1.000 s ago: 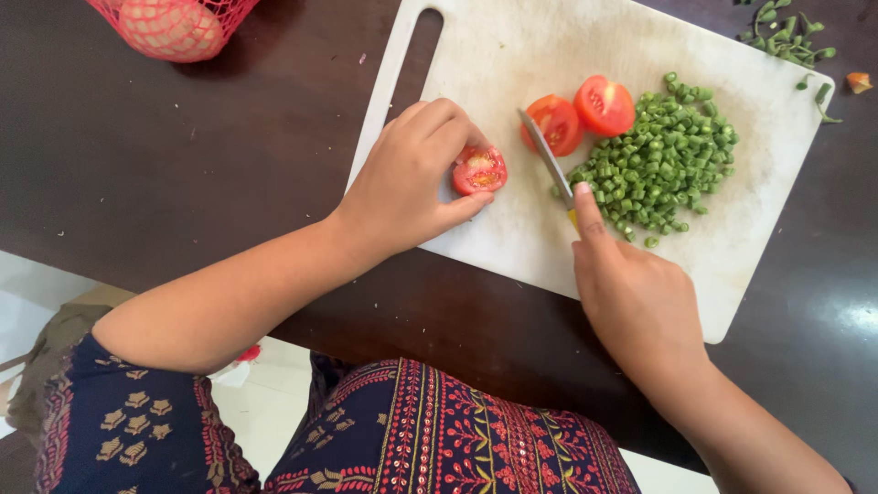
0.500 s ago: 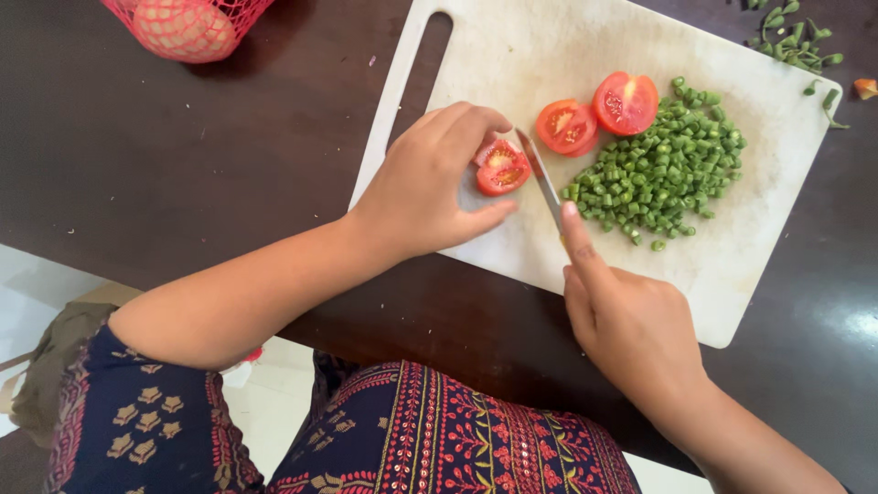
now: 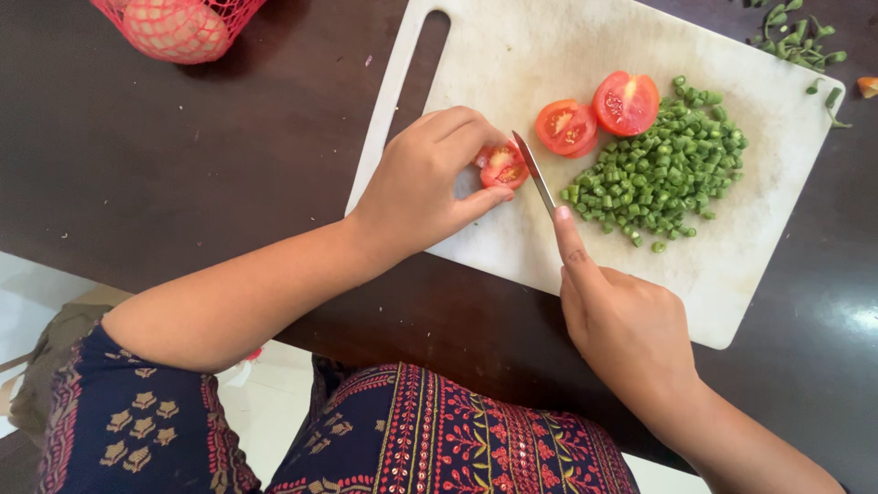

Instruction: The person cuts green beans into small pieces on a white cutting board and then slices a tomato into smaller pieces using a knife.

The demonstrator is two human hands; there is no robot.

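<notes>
Head view, tomato piece [image 3: 504, 166] under left hand [image 3: 422, 183]

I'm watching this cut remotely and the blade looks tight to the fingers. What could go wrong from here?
1. The knife blade sits right beside the tomato piece that the left hand pinches, so a slip could nick the fingertips.
2. The right hand has its index finger stretched along the blade's spine, which may slide forward.
3. The piece is small and wet; it could squirt loose.

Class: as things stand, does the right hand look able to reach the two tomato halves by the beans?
Probably yes: the right hand holds a knife, and bare cutting board lies before the tomato halves.
</notes>
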